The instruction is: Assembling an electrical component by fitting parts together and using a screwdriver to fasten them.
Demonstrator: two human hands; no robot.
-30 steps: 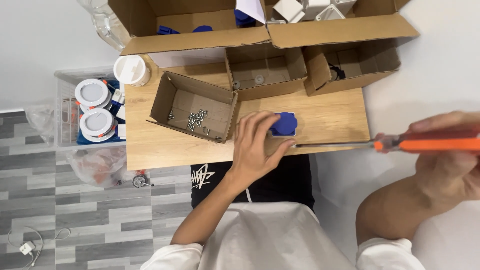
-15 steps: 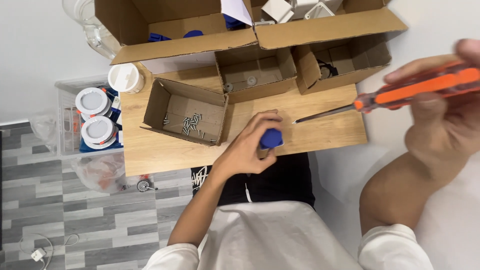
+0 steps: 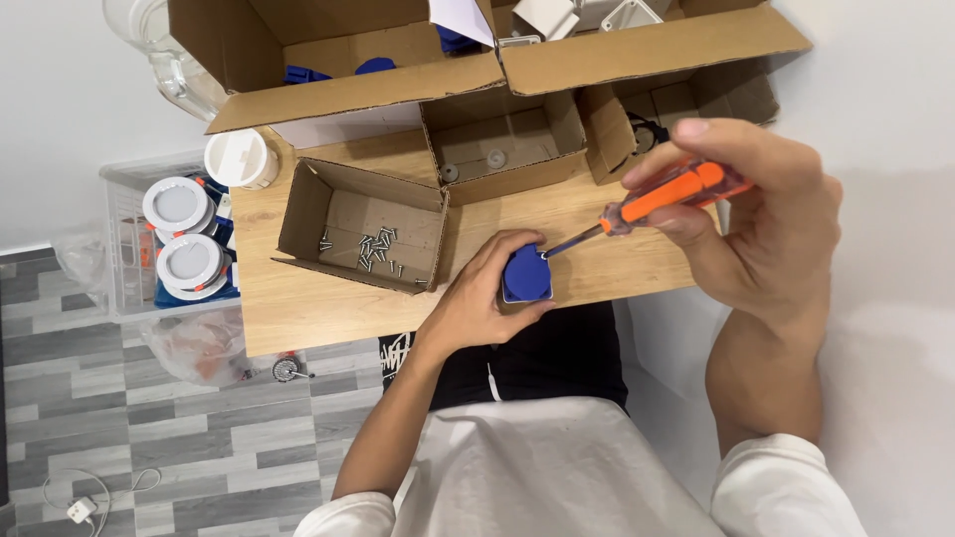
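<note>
the left hand (image 3: 477, 298) is curled around a small blue part (image 3: 526, 275), pinning it at the near edge of the wooden table (image 3: 298, 308). the right hand (image 3: 766, 229) is closed around an orange-handled screwdriver (image 3: 652, 202), its tip meeting the top of the blue part. farther in, an open cardboard box (image 3: 363, 239) holds loose screws (image 3: 373, 249), with bigger boxes along the far edge.

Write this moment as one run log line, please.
left hand: holds blue part on wooden table | right hand: holds orange screwdriver, tip at part
</note>
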